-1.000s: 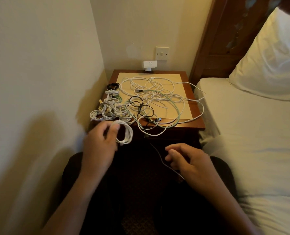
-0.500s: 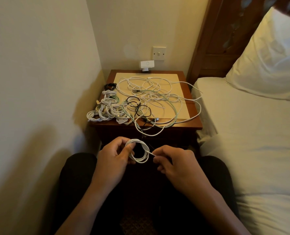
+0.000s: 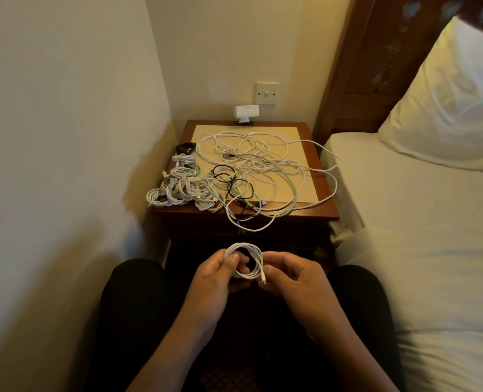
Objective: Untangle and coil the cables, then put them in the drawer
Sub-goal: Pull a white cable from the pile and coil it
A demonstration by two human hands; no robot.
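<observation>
- At twelve o'clock, the table [image 3: 328,211] carried a loose tangle of cables [image 3: 262,165], with finished coils [image 3: 184,190] at its nine o'clock edge.
- At six o'clock, the left hand [image 3: 210,282] pinched the white coil [image 3: 243,245]; the right hand [image 3: 298,281] pinched its plug end [image 3: 263,280].
- Tucking that end snugly through the loops would likely keep the coil tight.

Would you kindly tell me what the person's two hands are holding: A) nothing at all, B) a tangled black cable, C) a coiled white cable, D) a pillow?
C: the left hand and right hand both pinch a coiled white cable above the lap.
</observation>
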